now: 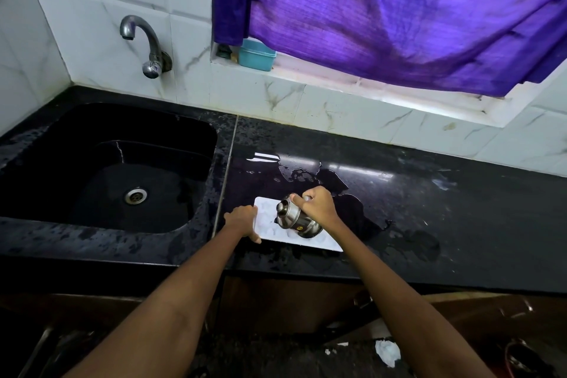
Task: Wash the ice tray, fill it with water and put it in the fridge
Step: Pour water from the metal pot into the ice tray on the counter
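Note:
A white ice tray (266, 209) lies flat on the black countertop (429, 224), just right of the sink. My left hand (242, 221) grips the tray's left end, fingers curled over its edge. My right hand (317, 204) holds a small steel jug (296, 219) by its handle, tipped to the left over the tray's cells. The jug hides much of the tray's middle.
A black sink (129, 169) with a steel drain sits to the left, under a wall tap (147, 46). Water puddles spread on the counter behind the tray. A teal box (257, 55) stands on the window ledge under a purple curtain (399, 9).

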`<state>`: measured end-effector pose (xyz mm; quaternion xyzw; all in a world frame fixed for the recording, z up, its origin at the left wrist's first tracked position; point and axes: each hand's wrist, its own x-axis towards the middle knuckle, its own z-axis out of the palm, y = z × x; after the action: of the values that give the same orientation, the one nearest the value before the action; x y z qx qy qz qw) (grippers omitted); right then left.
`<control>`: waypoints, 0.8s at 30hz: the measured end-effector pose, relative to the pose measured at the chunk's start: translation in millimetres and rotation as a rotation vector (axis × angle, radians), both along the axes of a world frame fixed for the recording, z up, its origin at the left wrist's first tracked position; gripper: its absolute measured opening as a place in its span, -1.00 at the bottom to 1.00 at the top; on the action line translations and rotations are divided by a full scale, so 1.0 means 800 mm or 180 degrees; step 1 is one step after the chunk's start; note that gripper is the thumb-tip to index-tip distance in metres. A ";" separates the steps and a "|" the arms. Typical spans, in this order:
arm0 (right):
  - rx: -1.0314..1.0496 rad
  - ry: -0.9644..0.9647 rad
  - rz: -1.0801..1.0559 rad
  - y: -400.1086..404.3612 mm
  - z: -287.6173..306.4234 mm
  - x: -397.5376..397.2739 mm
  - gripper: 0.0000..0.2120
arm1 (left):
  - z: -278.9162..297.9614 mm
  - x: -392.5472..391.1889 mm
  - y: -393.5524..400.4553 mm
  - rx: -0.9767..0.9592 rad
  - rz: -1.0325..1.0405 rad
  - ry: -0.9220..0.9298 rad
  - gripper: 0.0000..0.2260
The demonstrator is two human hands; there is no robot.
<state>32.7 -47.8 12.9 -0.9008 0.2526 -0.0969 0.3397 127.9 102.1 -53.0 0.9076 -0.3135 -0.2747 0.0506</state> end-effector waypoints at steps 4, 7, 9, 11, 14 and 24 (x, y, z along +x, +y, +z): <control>-0.0007 0.0017 -0.0037 -0.002 0.001 0.000 -0.40 | 0.001 0.000 0.000 0.0002 -0.0020 -0.0008 -0.21; 0.0007 -0.0005 -0.0036 -0.002 0.000 0.000 -0.40 | 0.000 0.000 0.000 0.0008 -0.0024 -0.0015 -0.22; 0.0021 -0.0013 -0.0036 -0.002 -0.001 0.000 -0.40 | 0.000 0.000 0.000 0.0000 -0.0006 -0.0014 -0.24; 0.0045 -0.0024 -0.0048 -0.003 -0.003 -0.001 -0.40 | 0.000 0.000 0.000 -0.0008 0.0023 -0.0006 -0.26; 0.0126 -0.0076 -0.0059 -0.004 -0.006 -0.004 -0.40 | -0.001 0.000 0.000 -0.0013 0.0050 -0.0005 -0.27; 0.0422 -0.0364 -0.0205 -0.021 0.013 -0.010 -0.41 | 0.000 0.000 -0.001 0.0057 -0.0027 -0.0006 -0.21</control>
<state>24.4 -64.5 23.4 -0.8607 0.2675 -0.1422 0.4092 128.2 101.2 -53.3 0.9069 -0.3150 -0.2768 0.0409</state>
